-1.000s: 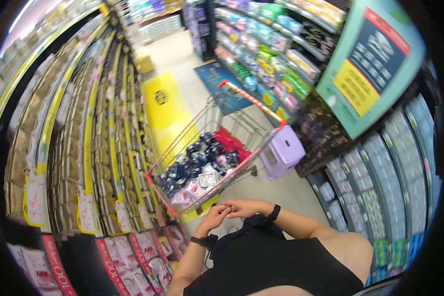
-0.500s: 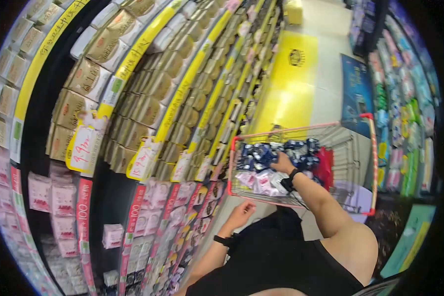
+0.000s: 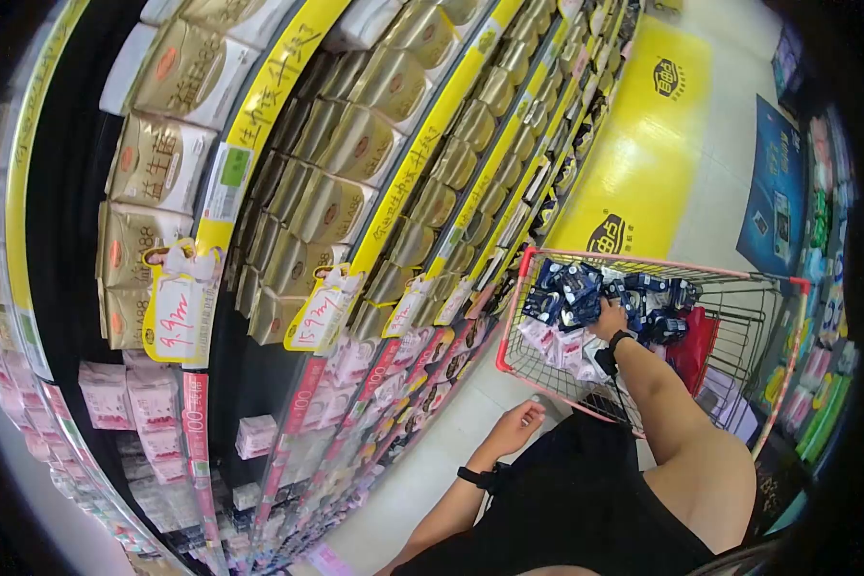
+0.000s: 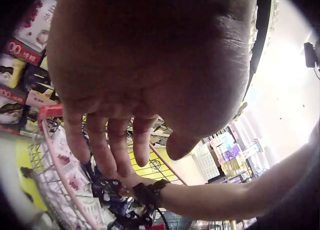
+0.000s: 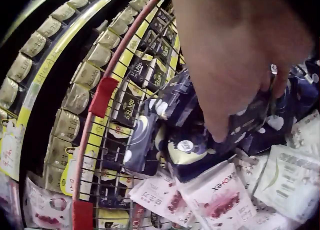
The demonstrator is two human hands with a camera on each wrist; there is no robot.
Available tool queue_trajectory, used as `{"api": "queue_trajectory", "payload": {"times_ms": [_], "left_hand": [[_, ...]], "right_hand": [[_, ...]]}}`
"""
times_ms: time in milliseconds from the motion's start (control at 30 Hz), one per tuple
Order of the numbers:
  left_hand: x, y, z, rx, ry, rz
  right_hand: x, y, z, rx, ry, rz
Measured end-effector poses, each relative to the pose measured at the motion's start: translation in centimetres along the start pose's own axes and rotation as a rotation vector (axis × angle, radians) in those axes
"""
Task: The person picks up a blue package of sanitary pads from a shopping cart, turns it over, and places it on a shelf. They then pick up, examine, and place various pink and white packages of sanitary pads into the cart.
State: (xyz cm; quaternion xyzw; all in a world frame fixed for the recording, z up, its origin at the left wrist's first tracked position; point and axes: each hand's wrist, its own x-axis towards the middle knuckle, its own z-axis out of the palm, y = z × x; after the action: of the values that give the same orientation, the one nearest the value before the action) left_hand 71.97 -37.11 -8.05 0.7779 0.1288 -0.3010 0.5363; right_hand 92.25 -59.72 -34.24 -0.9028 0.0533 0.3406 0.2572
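A wire shopping cart (image 3: 505, 338) with red corners holds many dark blue packs (image 3: 568, 296) and pink-and-white packs (image 5: 217, 195), several marked Kotex. My right hand (image 3: 609, 320) reaches down into it. In the right wrist view, the thumb and fingers grip a dark blue pack (image 5: 187, 149) among the others; some fingertips are hidden between packs. Outside the cart's near side hangs my left hand (image 3: 516, 429), its fingers loosely bent and holding nothing. The left wrist view shows its palm (image 4: 150, 64) large, with the cart rim (image 4: 70, 185) beyond it.
Tall shelves of gold packs (image 3: 394, 86) line the left, with yellow strips and handwritten price tags (image 3: 184, 312). Lower hang pink packs (image 3: 154, 422). A red item (image 3: 693, 348) lies at the cart's handle end. Yellow (image 3: 643, 144) and blue (image 3: 776, 192) mats cover the floor beyond.
The two hands were together in front of the body; they have parted, and the right went into the cart among the packs. The view turned left toward the gold-pack shelves.
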Motion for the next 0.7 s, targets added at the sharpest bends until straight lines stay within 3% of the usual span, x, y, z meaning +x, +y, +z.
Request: {"api": "queue_trajectory", "payload": {"times_ms": [133,233,333,433,467,500,533,567,600,700], "left_hand": [[-0.3,-0.9,-0.8,-0.04,0.031,0.026],[-0.9,-1.4,-1.6,-0.07,0.044,0.031],[-1.6,-2.3,-3.1,-0.116,0.005,0.025],[-1.6,-5.1,-4.9,-0.194,-0.058,-0.004],[-1.3,-6.0,-5.6,-0.17,-0.062,0.058],[-1.2,-7.1,-6.3,-0.143,-0.078,0.117],[-1.7,-8.0,-7.5,-0.111,-0.102,0.172],[-1.4,-9.0,-9.0,-0.06,-0.152,0.187],[-1.3,-10.3,-10.0,-0.024,-0.187,0.212],[-2.9,-11.7,-13.0,0.032,-0.248,0.187]], "right_hand": [[-0.5,-0.4,-1.4,-0.315,0.08,-0.07],[-2.0,-2.9,-4.2,-0.401,-0.113,-0.041],[1.2,-0.7,-1.5,-0.154,-0.313,0.044],[0.2,-1.6,0.9,-0.033,-0.327,0.012],[-0.6,-2.2,1.2,-0.193,-0.248,-0.117],[-2.8,-4.4,0.5,-0.034,-0.288,-0.05],[-2.3,-3.9,2.4,0.072,-0.23,-0.121],[-4.0,-5.7,2.4,-0.119,-0.157,-0.14],[-5.5,-6.6,3.0,-0.119,-0.007,-0.095],[-9.4,-8.8,3.4,0.105,0.142,-0.006]]}}
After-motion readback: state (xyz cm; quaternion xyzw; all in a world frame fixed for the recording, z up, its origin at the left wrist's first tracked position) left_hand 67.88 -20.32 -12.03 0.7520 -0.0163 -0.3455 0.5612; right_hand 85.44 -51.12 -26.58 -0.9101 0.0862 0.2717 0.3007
